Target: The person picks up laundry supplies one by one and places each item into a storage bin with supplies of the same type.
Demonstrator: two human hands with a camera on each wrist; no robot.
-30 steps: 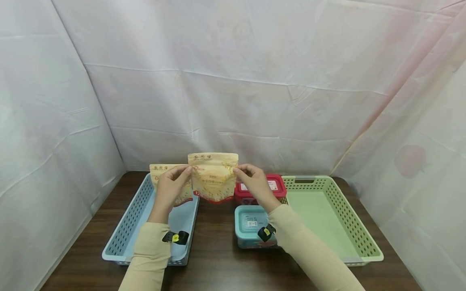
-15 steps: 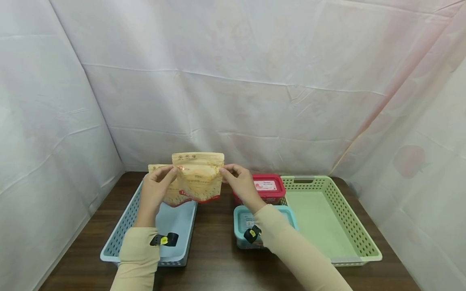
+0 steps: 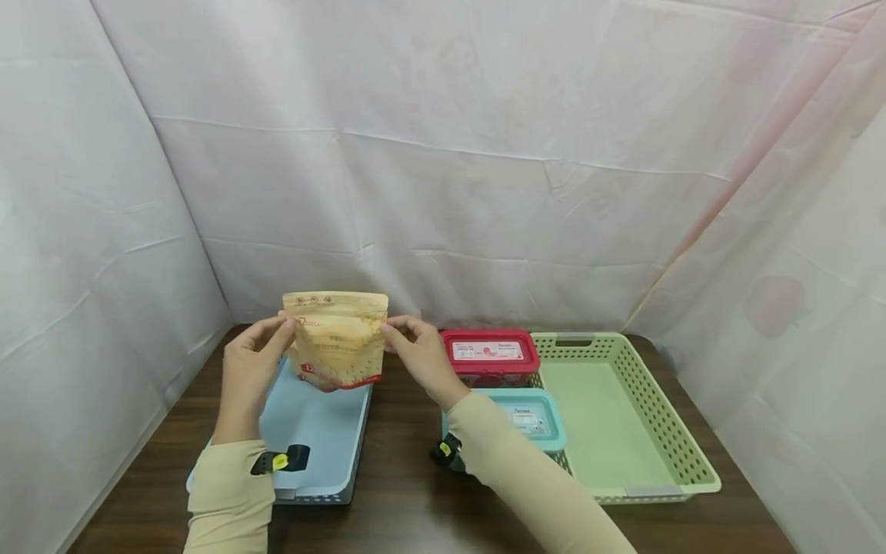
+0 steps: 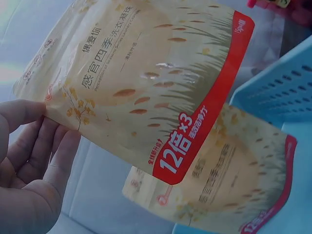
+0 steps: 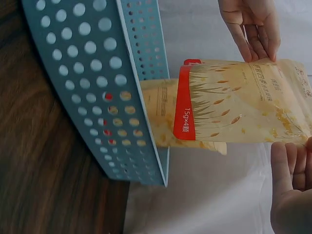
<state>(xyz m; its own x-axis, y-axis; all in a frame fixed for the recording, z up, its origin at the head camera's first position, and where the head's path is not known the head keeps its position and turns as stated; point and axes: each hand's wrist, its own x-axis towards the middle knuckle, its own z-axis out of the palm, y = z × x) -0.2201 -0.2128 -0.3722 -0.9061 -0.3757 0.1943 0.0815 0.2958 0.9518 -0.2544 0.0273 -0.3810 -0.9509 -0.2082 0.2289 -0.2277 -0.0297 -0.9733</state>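
Note:
Both hands hold a cream stand-up pouch of laundry pods (image 3: 339, 346) up above the blue basket (image 3: 314, 442). My left hand (image 3: 249, 373) pinches its left edge between thumb and fingers. The opposite edge is pinched by my right hand (image 3: 425, 358). A red band runs along the pouch's bottom. Behind it, a second matching pouch (image 4: 219, 180) stands in the blue basket, mostly hidden in the head view. In the right wrist view, that second pouch (image 5: 161, 109) shows partly through the holes of the basket wall.
On the right lies a light green basket (image 3: 598, 431). Along its left side are a red-lidded box (image 3: 491, 354) and a teal-lidded box (image 3: 533, 419). The dark wooden table (image 3: 401, 477) shows between the baskets. White curtains (image 3: 443, 215) hang at the back and sides.
Both hands have carried the held pouch leftward, from beside the second pouch to in front of it and over the blue basket. More of the red-lidded and teal-lidded boxes now shows.

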